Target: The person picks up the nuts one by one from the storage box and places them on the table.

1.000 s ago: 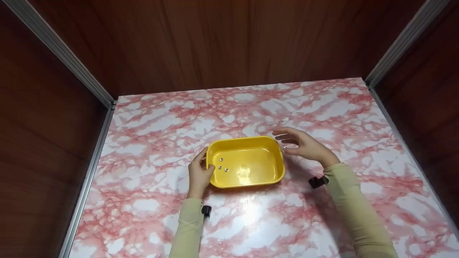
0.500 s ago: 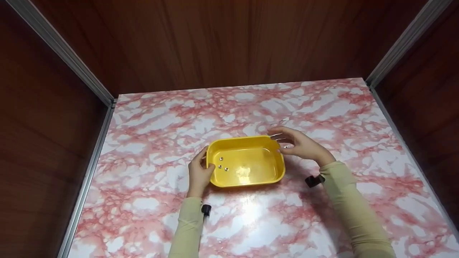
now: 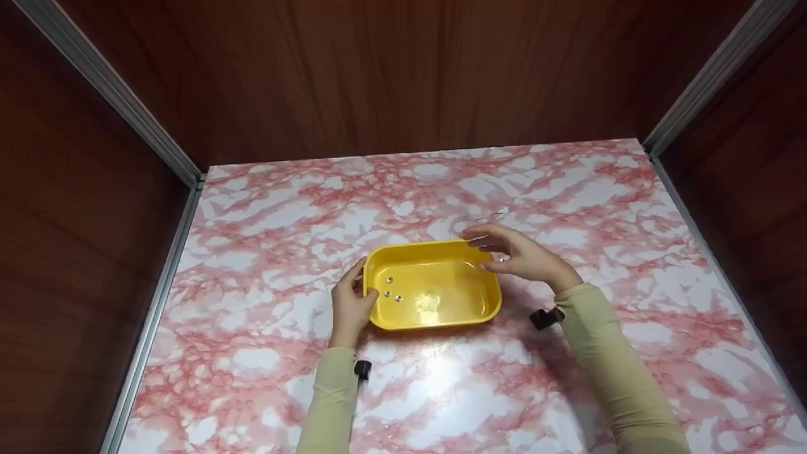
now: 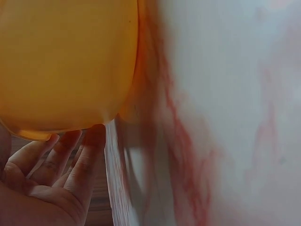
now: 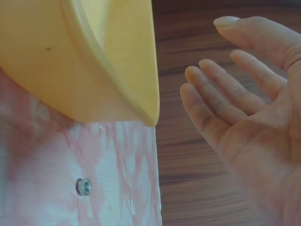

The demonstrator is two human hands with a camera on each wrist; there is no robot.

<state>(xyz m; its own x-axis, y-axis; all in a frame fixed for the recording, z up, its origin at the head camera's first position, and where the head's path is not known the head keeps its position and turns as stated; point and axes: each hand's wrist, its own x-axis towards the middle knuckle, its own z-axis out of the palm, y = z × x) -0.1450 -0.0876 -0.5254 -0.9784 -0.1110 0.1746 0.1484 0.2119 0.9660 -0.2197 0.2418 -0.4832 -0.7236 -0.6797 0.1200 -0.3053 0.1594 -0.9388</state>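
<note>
A yellow plastic tub (image 3: 435,290) stands on the table with three small metal nuts (image 3: 389,280) lying toward its left end. My left hand (image 3: 350,308) grips the tub's left end, thumb over the rim and fingers along the outside; in the left wrist view those fingers (image 4: 84,160) touch the wall. Over the tub's far right corner hovers my right hand (image 3: 526,255), fingers spread and nothing between them. On the table beyond that end, a flanged nut (image 5: 83,187) shows in the right wrist view.
The red-and-white marbled table top (image 3: 265,359) extends around the tub. Dark wood-grain panels (image 3: 403,75) with metal edge strips (image 3: 154,328) close in the back and both sides.
My right hand has moved left, from beside the tub's right end to over its corner. The left hand, the tub and the nuts have stayed in place.
</note>
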